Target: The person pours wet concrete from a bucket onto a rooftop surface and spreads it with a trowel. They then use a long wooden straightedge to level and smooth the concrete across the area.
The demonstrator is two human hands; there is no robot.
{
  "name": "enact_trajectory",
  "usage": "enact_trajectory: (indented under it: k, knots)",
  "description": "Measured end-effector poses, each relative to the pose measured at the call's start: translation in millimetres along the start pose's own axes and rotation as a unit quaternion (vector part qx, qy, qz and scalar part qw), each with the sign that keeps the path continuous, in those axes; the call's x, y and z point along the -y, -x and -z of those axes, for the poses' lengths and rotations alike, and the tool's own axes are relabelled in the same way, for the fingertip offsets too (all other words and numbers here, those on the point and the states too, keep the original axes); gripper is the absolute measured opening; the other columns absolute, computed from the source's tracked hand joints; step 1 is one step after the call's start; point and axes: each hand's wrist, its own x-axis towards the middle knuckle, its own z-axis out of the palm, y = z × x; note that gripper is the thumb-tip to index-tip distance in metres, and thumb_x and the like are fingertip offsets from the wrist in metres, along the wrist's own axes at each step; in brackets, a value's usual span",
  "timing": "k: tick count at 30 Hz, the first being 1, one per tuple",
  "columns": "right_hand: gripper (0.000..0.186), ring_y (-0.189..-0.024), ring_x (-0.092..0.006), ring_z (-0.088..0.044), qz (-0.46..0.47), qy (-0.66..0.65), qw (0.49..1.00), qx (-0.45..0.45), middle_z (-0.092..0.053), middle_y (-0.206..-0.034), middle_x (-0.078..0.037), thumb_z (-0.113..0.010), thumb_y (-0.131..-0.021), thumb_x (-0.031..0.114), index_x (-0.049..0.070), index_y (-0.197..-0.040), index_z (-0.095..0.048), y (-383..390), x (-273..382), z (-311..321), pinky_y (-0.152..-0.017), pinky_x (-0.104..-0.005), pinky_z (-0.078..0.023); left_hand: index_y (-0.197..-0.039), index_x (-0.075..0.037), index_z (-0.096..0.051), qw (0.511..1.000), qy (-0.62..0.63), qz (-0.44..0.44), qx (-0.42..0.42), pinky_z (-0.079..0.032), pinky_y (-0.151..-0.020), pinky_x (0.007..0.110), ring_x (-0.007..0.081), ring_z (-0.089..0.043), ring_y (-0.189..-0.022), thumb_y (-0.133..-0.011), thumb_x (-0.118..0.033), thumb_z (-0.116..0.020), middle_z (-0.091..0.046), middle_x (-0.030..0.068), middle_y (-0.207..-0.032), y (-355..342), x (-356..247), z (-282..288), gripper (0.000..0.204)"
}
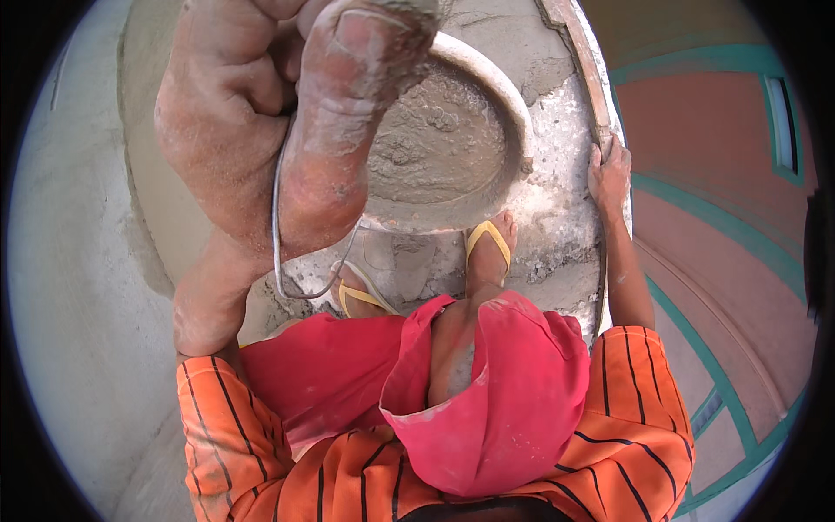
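Observation:
My left hand [322,130] is raised close to the camera, its fingers curled in and its thumb smeared with grey mortar. What those fingers hold, if anything, is hidden. A thin metal loop [277,204] hangs about the wrist side of this hand. Behind it, partly covered, sits a round pale-rimmed basin [509,83] with wet grey mortar [435,143] inside. At the right, my right hand [611,174] is closed around the lower part of a long, narrow brown wooden strip [587,65] along the ledge's edge.
My feet, in yellow-strapped flip-flops [490,239], stand on a rough, mortar-stained ledge [561,209] just nearer than the basin. Beyond the right edge lies a drop beside a reddish wall [704,130] with green bands. A smooth grey surface [78,244] spreads on the left.

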Motion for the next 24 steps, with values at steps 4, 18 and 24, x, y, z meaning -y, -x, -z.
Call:
enact_trajectory:
  k: [4, 18, 24]
  knots:
    - [0.056, -0.121, -0.0397, -0.051, -0.008, -0.002, 1.000, 0.008, -0.052, -0.131, -0.023, -0.055, -0.096, 0.038, 0.007, -0.142, -0.044, 1.0, 3.0, -4.5, -0.100, -0.0462, -0.043, -0.094, -0.002, -0.049, 0.971, -0.210, 0.000, 0.115, -0.038, -0.058, 0.025, 0.0054, -0.041, -0.060, -0.098, -0.010, -0.057, -0.054, 0.0015, -0.074, 25.4, -36.5, 76.3, 0.012]
    - [0.060, -0.122, -0.0417, -0.049, 0.065, 0.007, 0.998, 0.018, -0.050, -0.131, -0.027, -0.054, -0.097, 0.037, -0.003, -0.140, -0.041, -4.3, -18.8, -15.2, -0.104, -0.0458, -0.039, -0.084, -0.007, -0.053, 0.801, -0.392, 0.445, -0.084, -0.035, -0.048, 0.019, 0.0018, -0.042, -0.056, -0.097, -0.010, -0.062, -0.052, -0.0026, -0.070, 174.3, -109.0, 170.0, 0.016]
    - [0.058, -0.122, -0.0395, -0.049, -0.009, 0.018, 0.999, 0.049, -0.048, -0.132, -0.022, -0.054, -0.097, 0.035, 0.005, -0.144, -0.038, -7.7, 10.1, 6.2, -0.101, -0.0460, -0.042, -0.081, -0.010, -0.044, 0.725, -0.256, 0.564, -0.300, -0.027, -0.037, 0.019, 0.0012, -0.032, -0.043, -0.098, -0.015, -0.060, -0.039, -0.0050, -0.059, 258.2, -121.8, 168.6, 0.023]
